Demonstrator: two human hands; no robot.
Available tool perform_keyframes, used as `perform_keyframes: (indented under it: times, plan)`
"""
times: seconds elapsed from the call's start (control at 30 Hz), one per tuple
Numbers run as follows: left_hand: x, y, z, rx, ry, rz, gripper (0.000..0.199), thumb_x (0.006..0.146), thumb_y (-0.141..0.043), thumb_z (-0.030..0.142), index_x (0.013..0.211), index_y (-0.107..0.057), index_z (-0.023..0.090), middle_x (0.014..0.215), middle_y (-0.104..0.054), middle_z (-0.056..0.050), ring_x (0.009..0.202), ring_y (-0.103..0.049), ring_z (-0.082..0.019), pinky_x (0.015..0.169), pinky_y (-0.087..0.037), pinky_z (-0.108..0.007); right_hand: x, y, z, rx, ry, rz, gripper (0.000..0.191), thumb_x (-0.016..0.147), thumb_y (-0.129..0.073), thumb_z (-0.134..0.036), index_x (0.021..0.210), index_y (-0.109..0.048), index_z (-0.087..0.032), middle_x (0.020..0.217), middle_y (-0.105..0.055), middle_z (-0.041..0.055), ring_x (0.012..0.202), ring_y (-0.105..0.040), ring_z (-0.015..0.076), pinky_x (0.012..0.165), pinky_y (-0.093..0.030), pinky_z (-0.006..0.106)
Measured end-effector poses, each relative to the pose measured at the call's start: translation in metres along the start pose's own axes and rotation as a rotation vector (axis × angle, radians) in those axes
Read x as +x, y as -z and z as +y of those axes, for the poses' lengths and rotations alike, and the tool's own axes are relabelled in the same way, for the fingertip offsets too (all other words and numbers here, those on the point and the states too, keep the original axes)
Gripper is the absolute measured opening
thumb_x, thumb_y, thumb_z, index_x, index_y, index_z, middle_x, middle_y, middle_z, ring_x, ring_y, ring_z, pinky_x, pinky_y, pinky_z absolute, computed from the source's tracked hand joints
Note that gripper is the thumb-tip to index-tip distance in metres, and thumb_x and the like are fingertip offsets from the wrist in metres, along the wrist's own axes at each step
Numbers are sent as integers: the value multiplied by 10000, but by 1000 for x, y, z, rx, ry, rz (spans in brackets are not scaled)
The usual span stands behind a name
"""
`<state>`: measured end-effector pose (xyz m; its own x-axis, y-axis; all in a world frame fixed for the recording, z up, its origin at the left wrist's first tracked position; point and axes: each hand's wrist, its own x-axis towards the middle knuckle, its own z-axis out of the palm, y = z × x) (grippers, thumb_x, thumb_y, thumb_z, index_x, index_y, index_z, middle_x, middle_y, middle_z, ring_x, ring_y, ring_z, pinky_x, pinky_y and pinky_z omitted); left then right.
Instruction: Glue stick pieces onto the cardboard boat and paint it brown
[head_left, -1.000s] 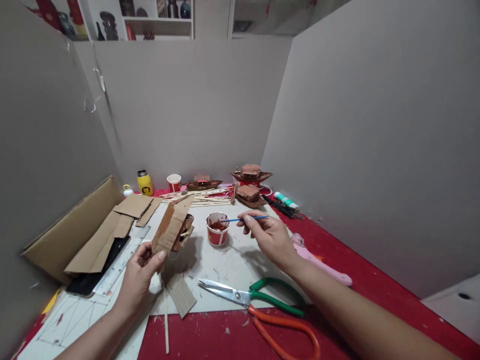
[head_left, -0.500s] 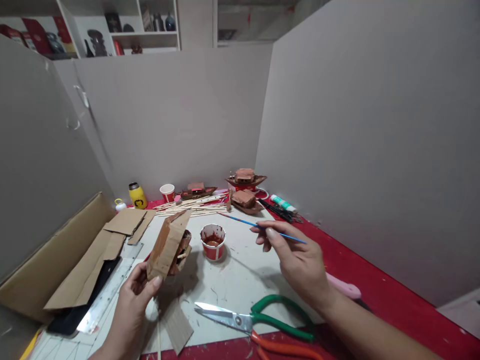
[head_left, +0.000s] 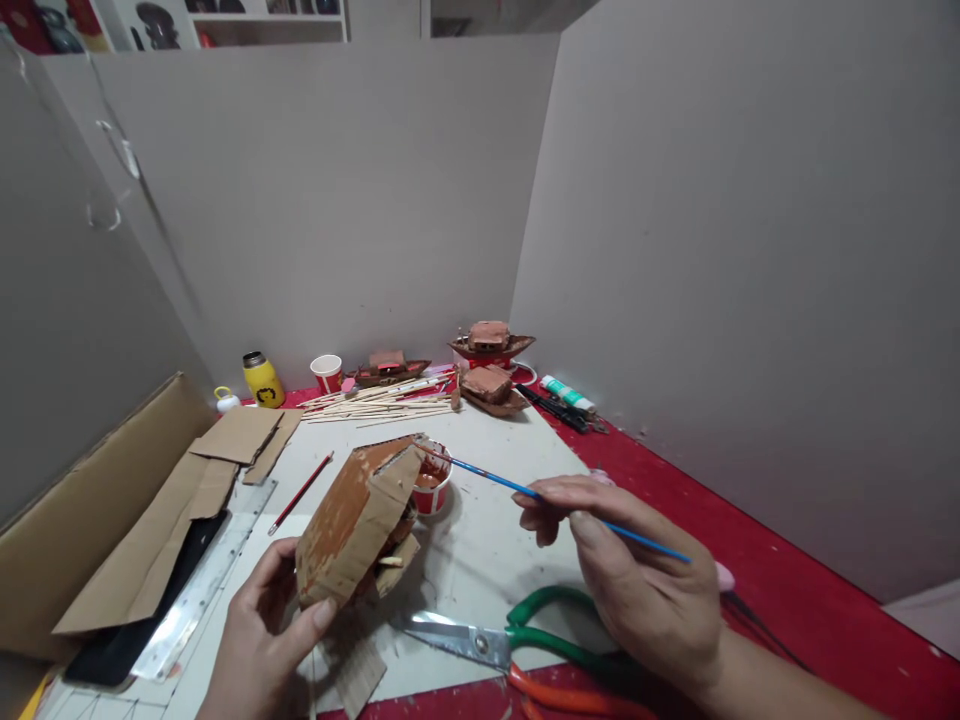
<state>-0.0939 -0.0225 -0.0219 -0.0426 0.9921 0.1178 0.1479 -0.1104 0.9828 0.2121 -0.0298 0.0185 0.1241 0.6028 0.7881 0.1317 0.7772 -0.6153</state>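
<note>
In my left hand (head_left: 274, 625) is a cardboard model boat (head_left: 360, 515), tilted, its roof partly coated with brown paint and bare cardboard along one side. My right hand (head_left: 637, 570) pinches a thin blue paintbrush (head_left: 487, 474). The brush tip lies at the upper right edge of the model's roof; whether it touches I cannot tell. Just behind the model stands a red and white paper cup (head_left: 433, 492) with brown paint inside, partly hidden by it. Below my right hand rest scissors (head_left: 491, 645) with green and orange handles.
Brown-painted model boats (head_left: 491, 342) and thin wooden sticks (head_left: 382, 400) lie at the back. Cardboard pieces (head_left: 157, 530), a clear ruler (head_left: 202, 580) and a pencil (head_left: 300, 493) are on the left. A yellow bottle (head_left: 262, 380) stands by the grey partition (head_left: 360, 200).
The model has moved right and turned to show more of its painted roof, now covering part of the cup. The brush tip has come to the roof's edge. My view has tilted down slightly.
</note>
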Motion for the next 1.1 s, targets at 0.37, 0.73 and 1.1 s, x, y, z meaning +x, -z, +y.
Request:
perform_keyframes:
  times: [0.37,0.73,1.1]
  plan:
    - [-4,0,2,-30,-3,15,516,576,-859,437,1004,-682,211,985,-745,-85,923,-692,-310,771,-551,-328,-11,-8,-8,-5,23,-120,294,983,-540,-185,1193,-702,-311,948,-750,61,752,-708,175,574,-595,274]
    - [-3,1,1,-29,-23,19,507,563,-864,428,988,-698,209,979,-748,-88,921,-698,-314,766,-553,-327,-6,-11,-5,30,-86,31,176,966,-607,-280,1044,-764,-263,837,-759,63,654,-700,161,509,-584,243]
    - [-3,-2,5,-63,23,56,527,517,-871,451,953,-708,204,961,-751,-93,931,-690,-330,778,-553,-347,-6,-9,1,-76,-50,96,173,968,-598,-261,1044,-753,-256,824,-759,59,660,-695,166,534,-595,264]
